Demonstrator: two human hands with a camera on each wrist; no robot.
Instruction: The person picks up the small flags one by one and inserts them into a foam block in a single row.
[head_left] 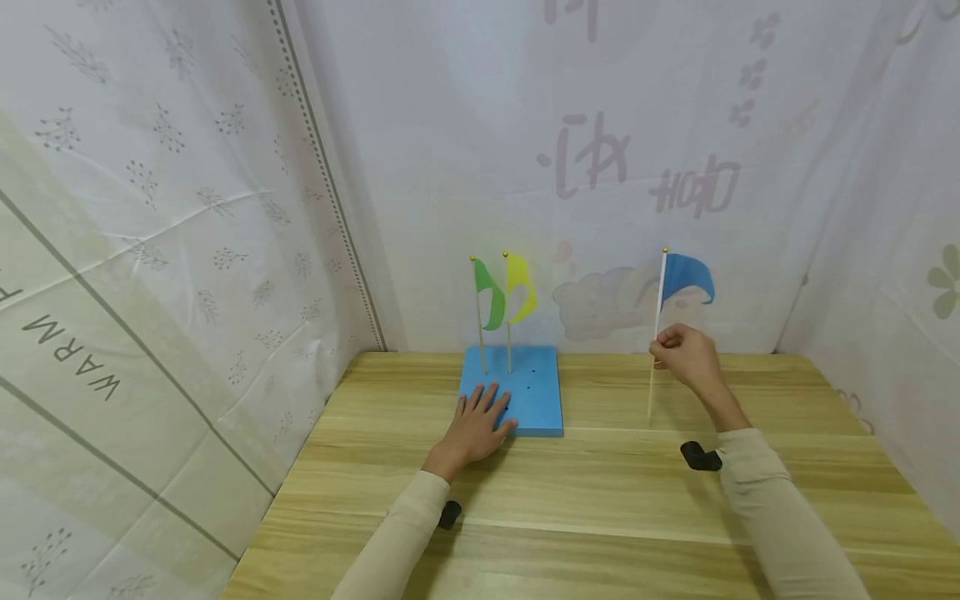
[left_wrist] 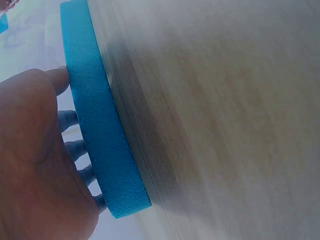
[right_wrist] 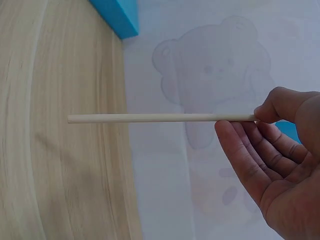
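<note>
A square blue foam base lies on the wooden table, near the back. A green flag and a yellow flag stand upright in it on thin sticks. My left hand rests flat on the base's near left corner, fingers straight; the left wrist view shows the foam edge under the left hand. My right hand pinches the stick of a blue flag, held upright to the right of the base, its lower end just above the table. The stick shows in the right wrist view.
White printed sheets hang closely around the table at the left, back and right. Black wrist camera mounts sit by both sleeves. Small holes dot the base's top.
</note>
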